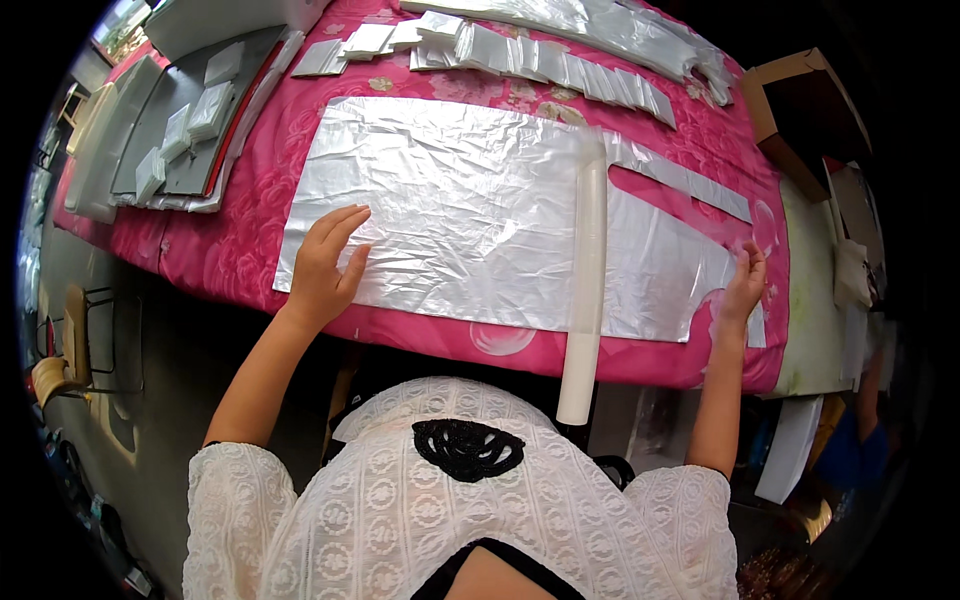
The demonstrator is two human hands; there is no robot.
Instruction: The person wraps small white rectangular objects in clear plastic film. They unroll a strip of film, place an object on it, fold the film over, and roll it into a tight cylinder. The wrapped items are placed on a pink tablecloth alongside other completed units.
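Silver sheet (470,210) flat on pink desk (220,250)
Left hand (325,265) spread, pressing sheet; right hand (745,285) pinching its far edge; white tube (588,290) between them.

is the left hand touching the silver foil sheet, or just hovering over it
Touching. The head view shows the left hand lying flat, palm and fingers pressed onto the near left corner of the silver foil sheet, with no gap or shadow between them.

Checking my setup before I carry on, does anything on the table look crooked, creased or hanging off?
The white roll lies across the silver plastic sheet with its near end past the table edge. The sheet is wrinkled, under the flat left hand; right hand at its far end.
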